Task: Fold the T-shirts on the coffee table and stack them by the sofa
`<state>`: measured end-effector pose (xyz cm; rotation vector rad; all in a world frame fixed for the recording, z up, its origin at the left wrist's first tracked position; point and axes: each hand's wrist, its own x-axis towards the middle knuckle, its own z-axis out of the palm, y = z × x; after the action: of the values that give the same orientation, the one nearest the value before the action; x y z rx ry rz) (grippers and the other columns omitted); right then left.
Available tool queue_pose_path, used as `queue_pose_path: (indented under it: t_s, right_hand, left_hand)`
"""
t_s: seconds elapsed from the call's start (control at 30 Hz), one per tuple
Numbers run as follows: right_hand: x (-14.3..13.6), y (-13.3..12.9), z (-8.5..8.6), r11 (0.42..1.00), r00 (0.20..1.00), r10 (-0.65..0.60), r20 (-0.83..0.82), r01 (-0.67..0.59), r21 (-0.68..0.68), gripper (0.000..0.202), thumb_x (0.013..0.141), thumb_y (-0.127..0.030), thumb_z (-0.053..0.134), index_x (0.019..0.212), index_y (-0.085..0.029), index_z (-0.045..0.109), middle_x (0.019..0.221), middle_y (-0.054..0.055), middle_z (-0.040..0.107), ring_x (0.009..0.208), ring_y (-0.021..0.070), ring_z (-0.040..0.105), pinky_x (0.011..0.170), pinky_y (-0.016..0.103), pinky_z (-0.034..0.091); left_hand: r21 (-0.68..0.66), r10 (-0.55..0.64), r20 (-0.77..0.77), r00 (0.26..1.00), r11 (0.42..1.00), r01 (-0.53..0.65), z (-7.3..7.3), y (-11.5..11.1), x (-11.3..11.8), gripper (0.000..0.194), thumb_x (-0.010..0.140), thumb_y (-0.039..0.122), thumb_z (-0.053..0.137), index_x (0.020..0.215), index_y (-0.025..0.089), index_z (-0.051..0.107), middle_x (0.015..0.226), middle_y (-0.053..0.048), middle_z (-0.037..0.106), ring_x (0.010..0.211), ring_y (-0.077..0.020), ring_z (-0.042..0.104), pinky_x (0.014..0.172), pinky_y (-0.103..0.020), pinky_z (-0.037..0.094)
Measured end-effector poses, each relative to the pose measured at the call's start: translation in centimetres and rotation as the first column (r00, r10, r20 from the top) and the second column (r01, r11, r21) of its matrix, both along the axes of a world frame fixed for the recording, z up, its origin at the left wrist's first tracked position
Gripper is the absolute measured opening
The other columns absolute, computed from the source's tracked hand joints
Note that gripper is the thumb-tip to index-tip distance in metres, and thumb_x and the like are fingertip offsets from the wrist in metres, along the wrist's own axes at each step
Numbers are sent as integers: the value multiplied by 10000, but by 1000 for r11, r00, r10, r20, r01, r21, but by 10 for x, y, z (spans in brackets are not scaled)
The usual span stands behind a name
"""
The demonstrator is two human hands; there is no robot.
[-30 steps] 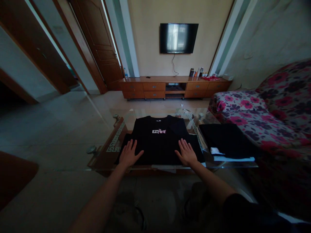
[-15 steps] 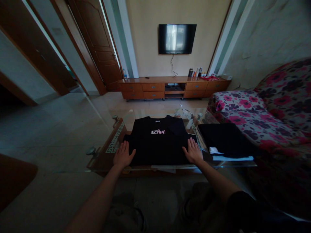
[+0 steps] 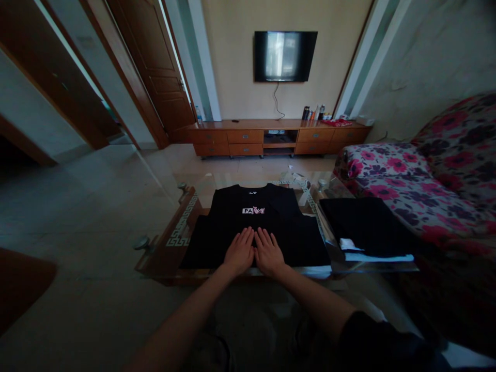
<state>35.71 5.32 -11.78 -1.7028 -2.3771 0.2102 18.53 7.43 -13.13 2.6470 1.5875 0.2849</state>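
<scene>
A black T-shirt [image 3: 228,232] lies spread on the glass table, its neckline toward the far side and a white and pink print on its chest. My left hand [image 3: 240,253] rests flat on the lower middle of the shirt, fingers stretched out. Right beside it, my right hand [image 3: 268,253] also lies flat on the cloth, the two nearly touching. Neither hand grips the fabric. Along the shirt's near edge at the right, a strip of something white shows from beneath.
A folded dark garment pile [image 3: 368,225] with white edges lies on the right of the glass table [image 3: 155,261]. A flowered sofa [image 3: 403,178] stands to the right. Beyond are a low wooden cabinet [image 3: 244,138] and a wall television [image 3: 284,57].
Both hands have moved inward from the shirt's two sides to its middle. The lower part of the shirt now spreads wider on both sides.
</scene>
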Motion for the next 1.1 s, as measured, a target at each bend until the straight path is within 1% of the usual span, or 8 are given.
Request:
queue_pose_path:
  t_s: [0.1,0.3,0.4,0.53,0.7,0.8,0.93,1.1]
  right_hand:
    - [-5,-5,2,999,999,32,5,-32,-18,667,1032,-386,328,1644,-134,250,1714,93,130,1586,275,127,1276,468,77]
    - [21,-3,8,986,986,163,14,-163,-33,739,1026,-546,360,1649,-166,243,1719,97,82,1591,287,81,1279,466,77]
    - [41,8,6,990,991,131,17,-130,-50,773,1015,-653,314,1646,-209,262,1725,79,74,1593,281,61,1277,465,80]
    - [81,33,-2,994,993,-101,65,104,-44,758,1024,-641,278,1650,-216,244,1728,80,83,1595,274,40,1273,486,52]
    - [138,56,-13,931,925,-361,118,364,-3,738,1030,-613,221,1659,-228,202,1734,69,67,1594,286,4,1255,569,28]
    - [154,61,-18,927,920,-374,118,375,10,755,1026,-612,212,1658,-198,209,1733,67,90,1593,284,4,1264,535,61]
    - [157,62,-22,922,916,-387,107,387,17,797,1003,-658,233,1657,-201,224,1738,56,29,1588,337,-24,1259,537,89]
    - [165,57,-23,933,926,-357,120,360,-5,891,983,-702,192,1666,-132,133,1735,74,38,1592,311,4,1268,495,101]
  left_hand:
    - [8,-43,3,999,999,43,-1,-4,0,654,992,305,334,1628,158,281,1705,-71,239,1586,-218,163,1287,-431,160]
    - [-28,-168,-4,986,985,168,10,0,-34,755,996,570,385,1651,239,208,1726,-53,153,1593,-241,124,1281,-443,158]
    - [-47,-54,-5,999,997,53,12,9,-54,818,963,688,392,1647,273,224,1724,-57,163,1593,-275,116,1268,-481,174]
    - [-41,161,-26,987,986,-162,7,27,-85,815,968,707,338,1640,252,259,1713,-72,203,1590,-292,128,1263,-501,170]
    - [-6,388,-37,921,922,-388,-3,42,-120,802,995,646,268,1633,161,267,1706,-113,218,1587,-280,151,1262,-482,186]
    - [24,398,-40,917,917,-397,-6,46,-131,796,997,628,271,1626,140,285,1710,-116,202,1588,-271,148,1265,-459,185]
    - [86,517,-32,855,854,-513,-8,47,-133,831,966,679,304,1624,171,304,1713,-135,184,1587,-351,101,1252,-540,171]
    - [42,521,-50,852,854,-519,-13,46,-142,932,955,695,272,1627,51,222,1707,-198,149,1587,-326,122,1259,-478,189]
